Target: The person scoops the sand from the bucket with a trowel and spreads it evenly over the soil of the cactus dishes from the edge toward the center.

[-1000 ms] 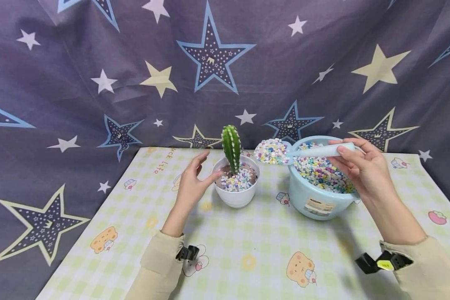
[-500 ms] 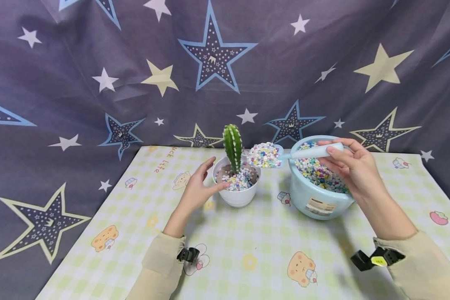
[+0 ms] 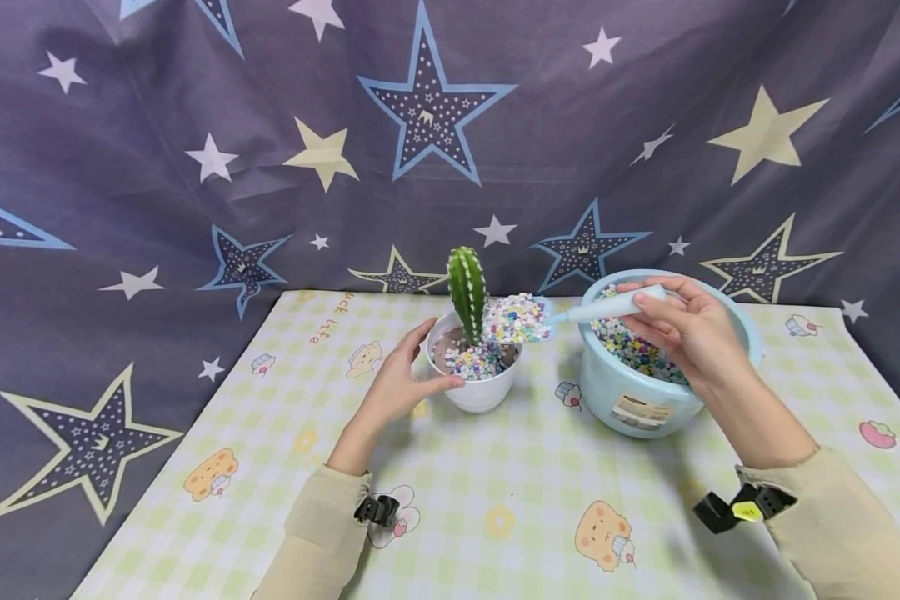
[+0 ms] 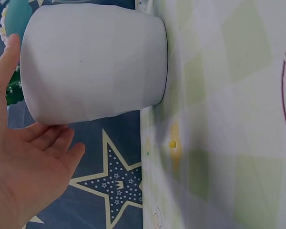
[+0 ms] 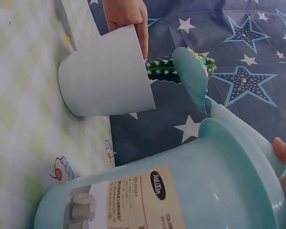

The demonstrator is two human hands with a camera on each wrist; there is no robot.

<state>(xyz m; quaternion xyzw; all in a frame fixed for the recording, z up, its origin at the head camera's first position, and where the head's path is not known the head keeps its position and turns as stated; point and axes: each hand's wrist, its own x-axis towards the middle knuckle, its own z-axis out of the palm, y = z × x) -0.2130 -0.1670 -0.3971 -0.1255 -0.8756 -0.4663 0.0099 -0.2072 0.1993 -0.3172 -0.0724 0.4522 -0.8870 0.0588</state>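
The loaded scoop (image 3: 606, 309) is caught in mid-air between pot and bucket, its long axis laid crosswise, handle end to the right, bowl end to the left and tipped slightly down, as is borne out by the right wrist view. A heap of coloured beads (image 3: 516, 320) is carried in the bowl, and here is the relation on which everything seems to turn: the bowl's leading edge is set over the right side of the white pot (image 3: 480, 395), a gap being left above the rim. Close beside it the upright cactus (image 3: 467, 292) is passed; whether it is touched cannot be told. Inside the pot, a brown surface is partly covered by more beads. The handle is held by the right hand (image 3: 686, 327), pinched between thumb and fingers, with the blue bucket (image 3: 598, 379) beneath it, well filled with the same beads. Over on the pot's left, the nearer place is taken by the left hand (image 3: 399, 382): it is spread about the rim, thumb to the front, fingers towards the back, and no firm clasp can be made out. So the pot is flanked, hand on one side, scoop on the other, and all is borne on the checked tabletop (image 3: 465, 475), backed by a starry cloth (image 3: 255, 142).
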